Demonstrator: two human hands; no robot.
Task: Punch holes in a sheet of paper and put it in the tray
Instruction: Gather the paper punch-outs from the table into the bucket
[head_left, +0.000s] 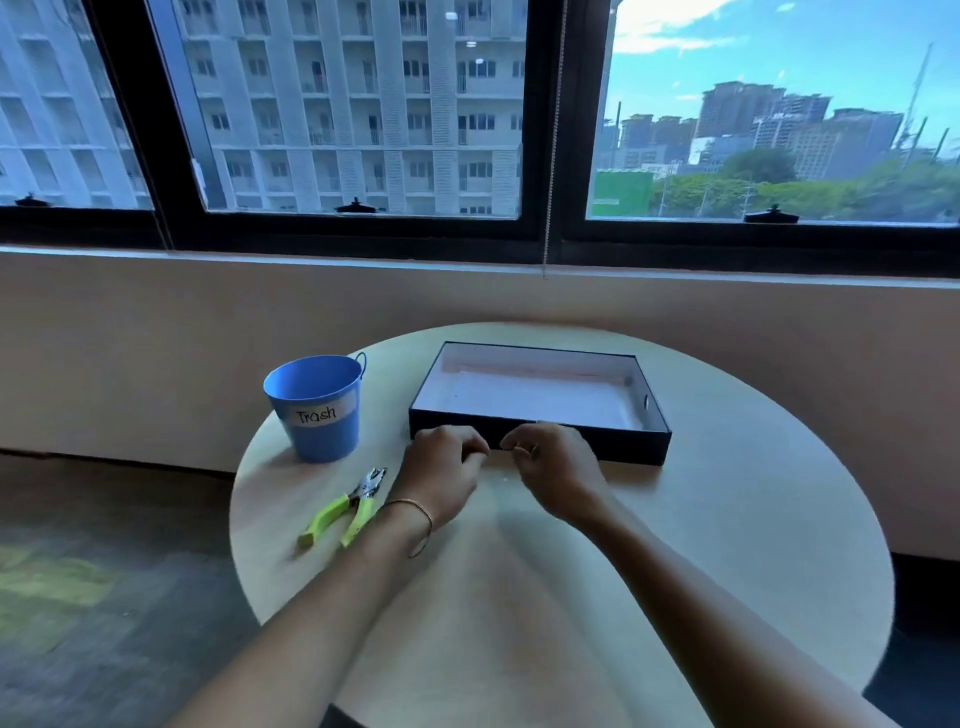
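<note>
The desk (727, 545) fills the lower middle of the frame, with the window (363, 104) across the top behind it. On the desk, the tray (623, 448) lies at centre toward the far edge, the bucket (322, 431) stands to its left near the desk's left rim, and the hole punch (348, 512) lies below the bucket. The left hand (447, 467) and right hand (556, 467) sit side by side at mid-frame, just before the tray's near wall, the left one just right of the hole punch.
</note>
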